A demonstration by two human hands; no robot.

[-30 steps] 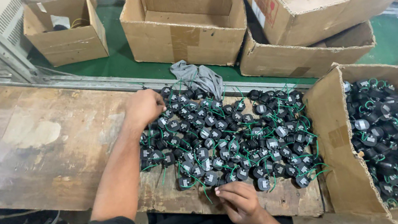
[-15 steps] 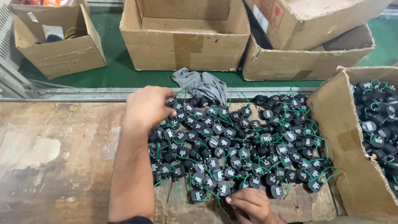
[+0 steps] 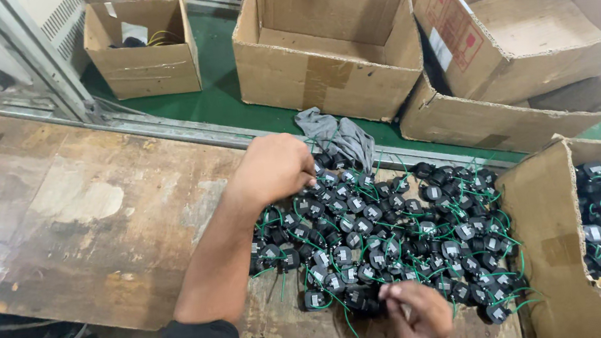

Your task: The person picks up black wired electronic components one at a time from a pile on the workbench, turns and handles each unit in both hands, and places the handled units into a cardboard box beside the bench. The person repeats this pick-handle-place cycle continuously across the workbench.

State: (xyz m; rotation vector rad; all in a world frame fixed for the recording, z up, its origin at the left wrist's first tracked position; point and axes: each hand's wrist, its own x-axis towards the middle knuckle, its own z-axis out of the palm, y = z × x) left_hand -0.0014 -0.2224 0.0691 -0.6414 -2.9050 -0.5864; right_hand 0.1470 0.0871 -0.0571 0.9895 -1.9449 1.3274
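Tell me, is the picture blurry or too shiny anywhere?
Head view: mostly sharp, with soft even light; the right hand is slightly blurred over the pile of black parts; the worn wooden bench shows pale scuffs, no glare; box edges look bent near the corners.

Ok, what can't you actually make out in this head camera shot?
- Left hand: fingertips buried in the pile of black parts, so any grip is hidden.
- Right hand: wrist cut by the bottom edge; what the curled fingers pinch is too small to tell.
- Box of parts: cut off by the right edge.
- Small cardboard box: contents too small to tell.
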